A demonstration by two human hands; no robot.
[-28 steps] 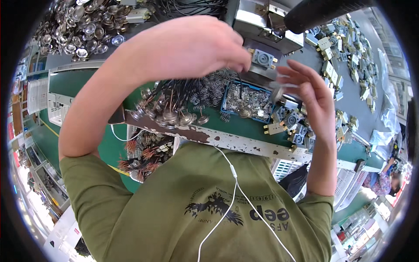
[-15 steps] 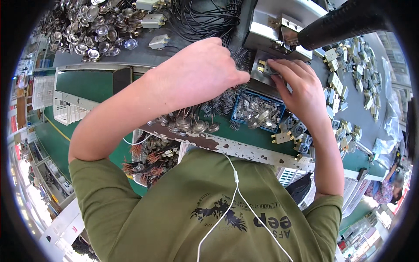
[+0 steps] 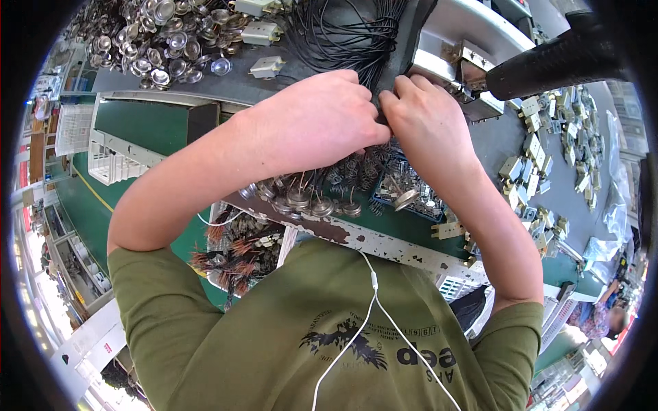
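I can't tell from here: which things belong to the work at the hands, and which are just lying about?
Likely belonging, close to the hands:
- left hand, right hand; anything held is hidden
- springs
- blue tray
- metal discs

Apparently lying about:
- plastic sheet
- white crate

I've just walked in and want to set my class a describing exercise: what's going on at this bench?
A person in a green T-shirt has the left hand and right hand close together over the bench, beside a metal fixture. Whatever they may be gripping is hidden. Nearer the body are dark coil springs and a blue tray of small metal parts; black cables lie beyond the hands.
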